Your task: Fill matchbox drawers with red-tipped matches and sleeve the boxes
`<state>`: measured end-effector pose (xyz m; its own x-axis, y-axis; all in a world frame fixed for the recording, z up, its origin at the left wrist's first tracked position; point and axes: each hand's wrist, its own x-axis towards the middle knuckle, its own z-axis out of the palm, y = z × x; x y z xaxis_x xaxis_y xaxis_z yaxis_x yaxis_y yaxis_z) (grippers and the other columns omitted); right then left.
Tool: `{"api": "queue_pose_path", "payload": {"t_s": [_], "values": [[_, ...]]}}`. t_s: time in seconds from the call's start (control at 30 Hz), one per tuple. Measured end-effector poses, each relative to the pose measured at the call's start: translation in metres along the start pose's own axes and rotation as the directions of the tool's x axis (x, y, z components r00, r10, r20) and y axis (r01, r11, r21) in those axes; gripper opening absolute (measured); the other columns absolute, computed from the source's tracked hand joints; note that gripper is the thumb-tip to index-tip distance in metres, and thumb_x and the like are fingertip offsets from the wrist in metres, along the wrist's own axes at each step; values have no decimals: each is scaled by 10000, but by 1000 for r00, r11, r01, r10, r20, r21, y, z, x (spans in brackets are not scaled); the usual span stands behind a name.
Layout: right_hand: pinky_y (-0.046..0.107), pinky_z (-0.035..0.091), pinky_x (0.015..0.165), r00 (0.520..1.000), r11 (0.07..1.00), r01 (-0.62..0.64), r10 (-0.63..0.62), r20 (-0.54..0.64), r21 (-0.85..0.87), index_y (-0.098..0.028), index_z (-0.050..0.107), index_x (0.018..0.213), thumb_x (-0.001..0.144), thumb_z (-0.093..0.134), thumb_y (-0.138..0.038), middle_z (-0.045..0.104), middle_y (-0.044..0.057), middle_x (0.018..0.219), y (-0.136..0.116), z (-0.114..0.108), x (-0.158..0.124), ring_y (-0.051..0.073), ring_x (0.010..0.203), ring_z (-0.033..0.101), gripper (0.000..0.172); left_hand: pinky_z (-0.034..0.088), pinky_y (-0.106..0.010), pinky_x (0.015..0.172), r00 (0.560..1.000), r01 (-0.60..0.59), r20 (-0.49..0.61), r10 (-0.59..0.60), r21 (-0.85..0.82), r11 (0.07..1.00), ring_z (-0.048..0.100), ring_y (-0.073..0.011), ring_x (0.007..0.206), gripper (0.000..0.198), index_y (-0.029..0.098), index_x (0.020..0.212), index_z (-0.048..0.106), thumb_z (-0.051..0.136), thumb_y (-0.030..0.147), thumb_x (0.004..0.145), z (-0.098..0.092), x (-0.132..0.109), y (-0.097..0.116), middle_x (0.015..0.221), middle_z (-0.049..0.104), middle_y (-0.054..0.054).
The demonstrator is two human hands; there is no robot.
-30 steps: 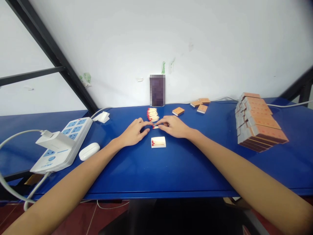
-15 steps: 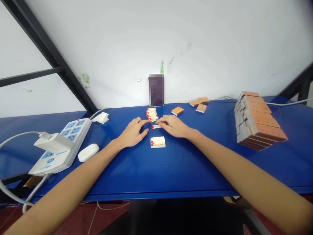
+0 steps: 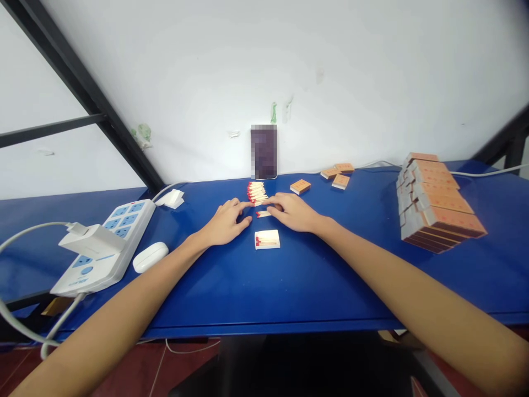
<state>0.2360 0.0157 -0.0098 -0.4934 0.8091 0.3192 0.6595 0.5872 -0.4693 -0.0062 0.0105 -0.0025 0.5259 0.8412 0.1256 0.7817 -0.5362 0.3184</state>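
The fingers [image 3: 244, 205] of the left hand [image 3: 225, 223] are loosely curled and laid on the blue desk [image 3: 289, 286], with thumb and forefinger parted. Nothing is seen held between them. The fingers of the right hand [image 3: 295, 212] are stretched flat towards the left hand. Their tips are set at a small bunch of matches [image 3: 263, 214], which lies on the desk between the two hands. Whether the bunch is gripped cannot be told.

A larger pile of matches [image 3: 257, 192] lies just behind the fingertips, red heads to the left. An open tray [image 3: 267, 239] holding a few matches is placed just in front of the hands, apart from both. A stack of matchboxes [image 3: 438, 204] is positioned well to the right, and a power strip [image 3: 105, 245] well to the left.
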Motion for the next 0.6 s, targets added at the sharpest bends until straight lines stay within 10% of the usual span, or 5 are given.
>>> {"api": "queue_pose_path", "payload": {"t_s": [0.6], "values": [[301,398,797,1000,996,13,-12,7,-83,-178,708,1287,1015,494,-244,605,56,906,2,1,0,178,839,550,352,424,-494,926,997,23,-81,-14,114,993,517,-302,1036,516,186,1456,507,412,398,995,9,-4,13,1085,556,-110]]}}
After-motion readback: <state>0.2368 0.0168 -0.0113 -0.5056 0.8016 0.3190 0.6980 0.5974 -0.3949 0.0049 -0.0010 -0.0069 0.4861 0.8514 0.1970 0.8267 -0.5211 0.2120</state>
